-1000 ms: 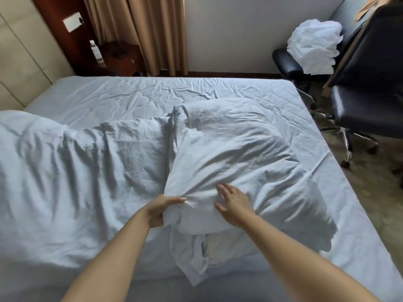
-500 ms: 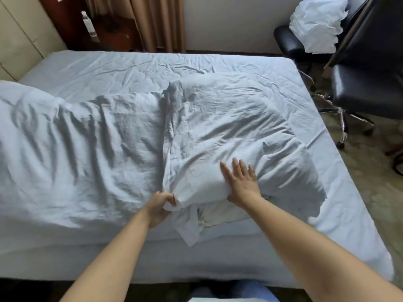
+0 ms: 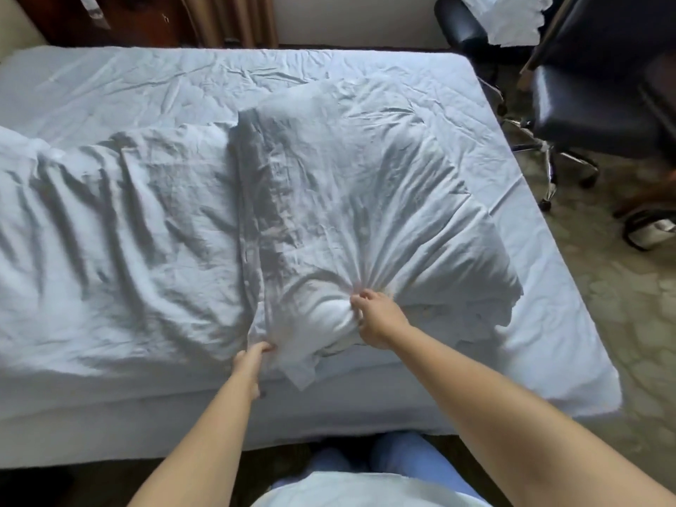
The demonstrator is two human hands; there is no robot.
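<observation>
A white pillow in a wrinkled pillowcase lies on the right half of the bed. My right hand grips a bunch of the case's fabric near the pillow's near end, and creases fan out from the fist. My left hand pinches the loose near-left edge of the pillowcase at the mattress edge. A flap of the case hangs over the bed's front edge between my two hands. A second white pillow lies to the left, touching the first.
Two black office chairs stand on the floor to the right of the bed, the farther one holding a heap of white linen. Brown curtains and a dark wooden nightstand are beyond the bed.
My right hand went from lying flat on the pillow to clutching a bunch of its case. My left hand slid down to the case's near edge. The camera tilted downward.
</observation>
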